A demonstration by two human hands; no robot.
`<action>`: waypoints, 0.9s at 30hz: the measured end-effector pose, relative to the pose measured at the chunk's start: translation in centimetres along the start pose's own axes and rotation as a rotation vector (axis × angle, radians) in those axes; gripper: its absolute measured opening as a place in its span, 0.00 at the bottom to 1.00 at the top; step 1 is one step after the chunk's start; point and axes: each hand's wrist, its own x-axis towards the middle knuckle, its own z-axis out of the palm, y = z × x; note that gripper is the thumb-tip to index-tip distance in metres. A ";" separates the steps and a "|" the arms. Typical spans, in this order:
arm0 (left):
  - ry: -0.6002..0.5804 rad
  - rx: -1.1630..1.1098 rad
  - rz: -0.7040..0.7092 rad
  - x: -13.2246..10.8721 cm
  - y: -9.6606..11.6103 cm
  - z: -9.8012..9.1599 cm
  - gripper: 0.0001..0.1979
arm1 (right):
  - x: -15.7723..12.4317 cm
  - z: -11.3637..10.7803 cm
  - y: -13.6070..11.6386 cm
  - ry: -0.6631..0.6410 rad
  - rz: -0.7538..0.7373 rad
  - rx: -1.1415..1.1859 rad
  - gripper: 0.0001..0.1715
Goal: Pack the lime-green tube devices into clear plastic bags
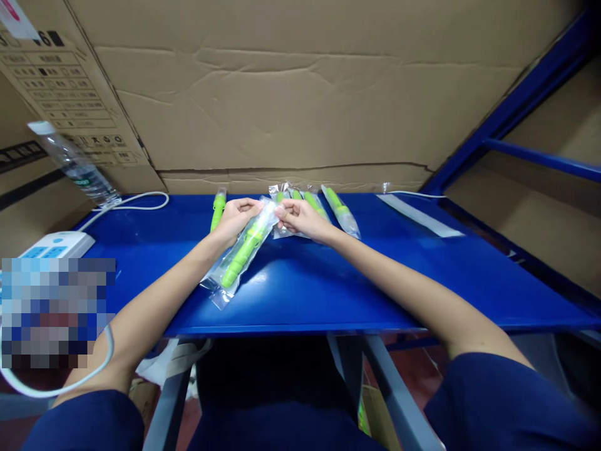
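Observation:
My left hand (235, 216) and my right hand (300, 216) both pinch the top end of a clear plastic bag (239, 254) that holds a green pen-like item. The bag hangs slanted down toward me over the blue table (328, 288). Behind my right hand lie several bagged green items (307, 203). One more bagged green item (342, 213) lies to their right. A single green item (218, 210) lies just left of my left hand.
A white power strip (56, 244) with a white cable (136, 202) sits at the table's left end. A plastic water bottle (75, 164) leans against the cardboard boxes (300, 94) behind the table. A flat empty bag (417, 215) lies at the right, beside blue shelf rails (539, 156).

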 end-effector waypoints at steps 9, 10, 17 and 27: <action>0.044 -0.002 0.016 0.2 0.5 -0.2 0.08 | 0.6 1.1 -0.8 0.125 -0.158 -0.138 0.31; 0.047 -0.006 0.007 0.2 0.5 -0.3 0.08 | 0.6 1.1 -0.6 0.124 -0.138 -0.135 0.30; 0.139 -0.070 -0.026 -0.1 0.8 -0.4 0.07 | 2.1 1.0 -0.5 0.167 0.146 -0.014 0.18; -0.115 0.099 0.034 -0.1 1.2 -1.2 0.12 | 4.4 -1.6 -3.8 -0.211 0.247 -0.097 0.09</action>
